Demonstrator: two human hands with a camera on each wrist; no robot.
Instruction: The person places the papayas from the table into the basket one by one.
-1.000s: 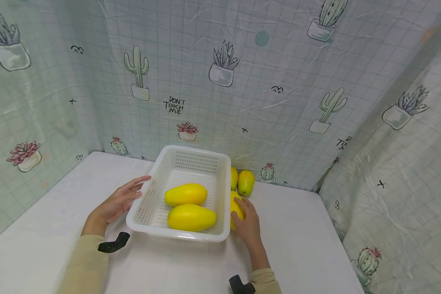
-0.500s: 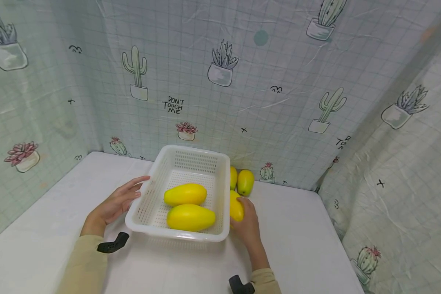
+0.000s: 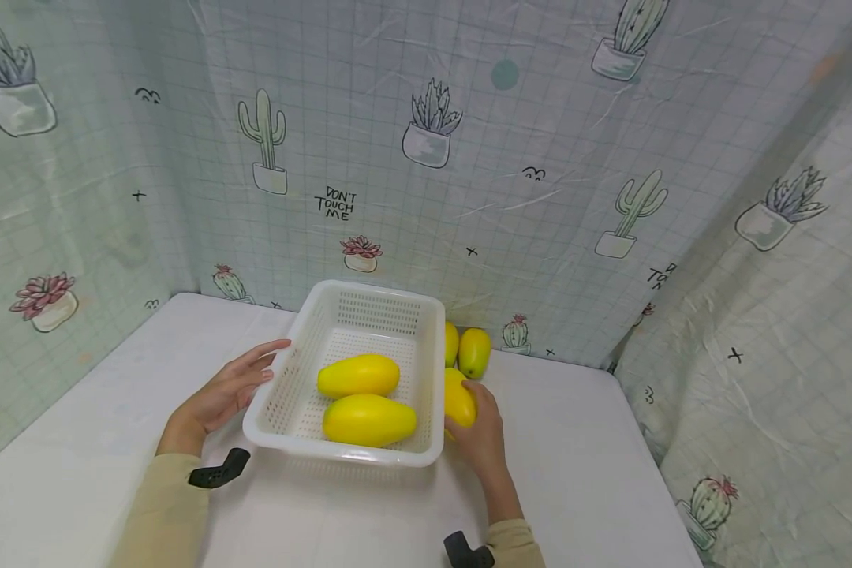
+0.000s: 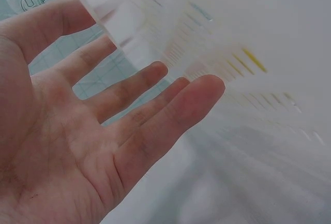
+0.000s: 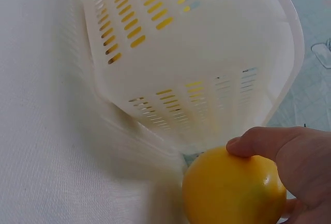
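Observation:
A white perforated plastic basket (image 3: 419, 454) stands on the table with two yellow papayas inside, one papaya (image 3: 359, 375) behind the other papaya (image 3: 369, 420). My left hand (image 3: 227, 390) is at its left side; in the left wrist view the spread fingers (image 4: 199, 100) lie along the wall, some reaching under the rim. To the right of the basket, my right hand (image 3: 481, 430) grips another papaya (image 3: 458, 398), partly hidden behind the basket wall. The right wrist view has the thumb (image 5: 253, 142) on top of that papaya's rounded end (image 5: 227, 190); the other fingers are mostly hidden.
Two more yellow papayas lie behind the right hand: one papaya (image 3: 475, 353) in full view, the other papaya (image 3: 451, 344) half hidden by the basket. A cactus-print curtain (image 3: 539, 237) rises along the back and sides of the white table (image 3: 575, 457).
My right hand has closed further round the papaya beside the basket, and that papaya has shifted slightly to the right. The left hand and basket stay in place.

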